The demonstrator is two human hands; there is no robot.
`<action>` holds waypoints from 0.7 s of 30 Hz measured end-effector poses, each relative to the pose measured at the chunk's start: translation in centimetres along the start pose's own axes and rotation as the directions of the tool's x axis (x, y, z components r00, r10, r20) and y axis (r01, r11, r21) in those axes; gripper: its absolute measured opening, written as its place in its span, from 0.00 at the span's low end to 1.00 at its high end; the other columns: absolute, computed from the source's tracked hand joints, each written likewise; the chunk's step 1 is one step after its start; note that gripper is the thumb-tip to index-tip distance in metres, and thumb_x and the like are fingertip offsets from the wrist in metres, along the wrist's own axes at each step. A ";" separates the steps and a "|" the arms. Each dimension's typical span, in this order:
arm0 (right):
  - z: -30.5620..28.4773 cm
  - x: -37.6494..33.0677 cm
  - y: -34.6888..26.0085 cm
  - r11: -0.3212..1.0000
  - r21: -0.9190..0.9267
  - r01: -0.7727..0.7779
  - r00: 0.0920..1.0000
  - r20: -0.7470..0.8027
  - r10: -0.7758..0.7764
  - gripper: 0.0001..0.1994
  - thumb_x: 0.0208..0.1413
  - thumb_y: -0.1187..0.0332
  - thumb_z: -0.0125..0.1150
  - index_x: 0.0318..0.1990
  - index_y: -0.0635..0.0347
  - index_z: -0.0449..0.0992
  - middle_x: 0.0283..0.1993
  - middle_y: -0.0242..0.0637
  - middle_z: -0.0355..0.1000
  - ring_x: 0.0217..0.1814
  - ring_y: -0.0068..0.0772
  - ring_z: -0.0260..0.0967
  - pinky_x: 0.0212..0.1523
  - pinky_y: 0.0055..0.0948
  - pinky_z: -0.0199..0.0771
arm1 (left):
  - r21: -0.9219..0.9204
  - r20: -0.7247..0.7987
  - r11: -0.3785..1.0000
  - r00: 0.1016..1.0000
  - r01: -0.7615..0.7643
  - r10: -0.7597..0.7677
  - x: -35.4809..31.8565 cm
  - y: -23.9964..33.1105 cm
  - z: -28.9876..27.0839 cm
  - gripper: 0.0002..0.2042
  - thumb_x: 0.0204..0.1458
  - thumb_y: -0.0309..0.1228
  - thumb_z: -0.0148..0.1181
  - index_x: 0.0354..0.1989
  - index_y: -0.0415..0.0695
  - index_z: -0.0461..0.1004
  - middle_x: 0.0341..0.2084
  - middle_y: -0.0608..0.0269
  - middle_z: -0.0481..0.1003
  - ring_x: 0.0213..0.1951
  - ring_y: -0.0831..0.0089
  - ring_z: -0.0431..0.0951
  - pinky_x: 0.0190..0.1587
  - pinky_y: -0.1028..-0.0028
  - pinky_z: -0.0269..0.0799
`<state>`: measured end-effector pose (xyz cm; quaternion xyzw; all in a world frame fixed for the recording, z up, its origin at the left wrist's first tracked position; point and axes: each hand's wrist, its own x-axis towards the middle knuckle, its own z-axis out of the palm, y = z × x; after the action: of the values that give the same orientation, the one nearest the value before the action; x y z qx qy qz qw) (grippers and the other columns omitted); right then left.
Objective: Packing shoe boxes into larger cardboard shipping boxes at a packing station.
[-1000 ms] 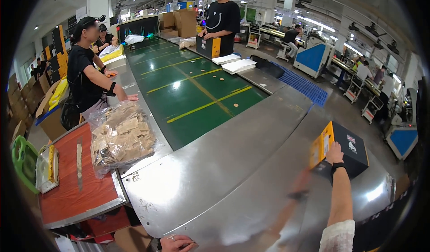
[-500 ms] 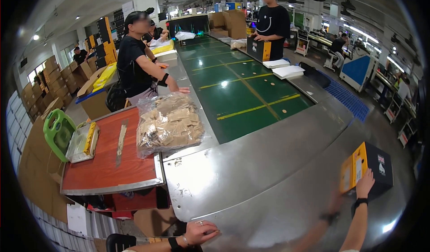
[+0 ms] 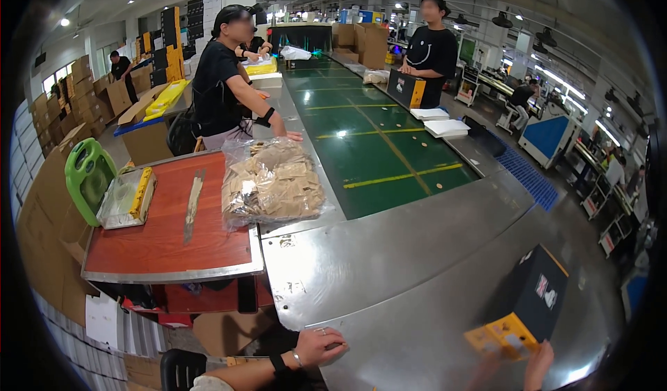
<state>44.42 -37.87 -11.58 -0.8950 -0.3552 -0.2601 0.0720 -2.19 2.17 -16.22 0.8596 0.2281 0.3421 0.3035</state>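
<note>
A black box with a yellow end is at the lower right on the metal tabletop, its yellow end turned toward me. My right hand grips the near corner of that end, partly cut off by the lower rim. Fingers curled in a loose fist, my left hand rests at the near edge of the metal top, with a ring, a bracelet and a dark wristband. Nothing shows in it. Further ahead, a clear plastic bag of small brown paper packets lies across the red table and the metal edge.
A green conveyor belt runs away from me, with several small round pieces on it. White paper stacks lie on its right side. One co-worker leans at the left, another stands at the right behind a black and yellow box. A clear case sits on the red table.
The box has turned and come nearer, with my right hand moving lower along with it. My left hand's fingers have curled in more. The view has shifted slightly.
</note>
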 end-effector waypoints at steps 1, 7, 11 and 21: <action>-1.2 -1.9 0.0 0.999 0.009 0.043 0.996 0.083 -0.044 0.10 0.53 0.68 0.54 0.40 0.63 0.72 0.42 0.48 0.70 0.44 0.50 0.67 0.46 0.42 0.68 | -0.001 -0.010 1.000 1.000 -0.016 0.016 0.0 -0.1 0.1 0.05 0.44 0.36 0.64 0.24 0.50 0.78 0.26 0.72 0.77 0.25 0.72 0.77 0.26 0.75 0.72; -17.3 -6.3 -15.5 0.982 0.091 0.164 0.942 0.280 -0.184 0.01 0.45 0.74 0.54 0.27 0.60 0.69 0.25 0.47 0.64 0.32 0.54 0.63 0.34 0.45 0.65 | 0.014 0.003 1.000 1.000 0.014 -0.014 -0.5 -0.3 0.2 0.05 0.44 0.36 0.63 0.24 0.51 0.78 0.26 0.73 0.76 0.26 0.72 0.77 0.26 0.76 0.71; -20.9 -10.1 -14.5 0.978 0.173 0.112 0.811 0.553 -0.191 0.02 0.51 0.71 0.52 0.31 0.59 0.68 0.28 0.46 0.66 0.28 0.50 0.67 0.26 0.42 0.68 | -0.003 0.020 1.000 1.000 -0.011 0.011 0.4 0.1 0.2 0.05 0.44 0.36 0.63 0.23 0.52 0.77 0.26 0.73 0.76 0.26 0.72 0.77 0.26 0.76 0.71; -25.5 7.9 -28.5 0.679 0.662 0.316 0.709 0.310 -0.633 0.07 0.45 0.78 0.58 0.33 0.64 0.71 0.32 0.48 0.69 0.33 0.51 0.68 0.33 0.36 0.68 | 0.061 -0.011 0.998 0.999 -0.034 0.035 0.4 -0.4 0.7 0.04 0.43 0.36 0.64 0.24 0.52 0.79 0.26 0.73 0.77 0.24 0.74 0.77 0.25 0.77 0.72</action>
<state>19.46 -20.12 12.69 -0.7364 -0.6497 0.0975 0.1615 -1.49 2.44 -16.64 0.8701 0.2254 0.3454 0.2699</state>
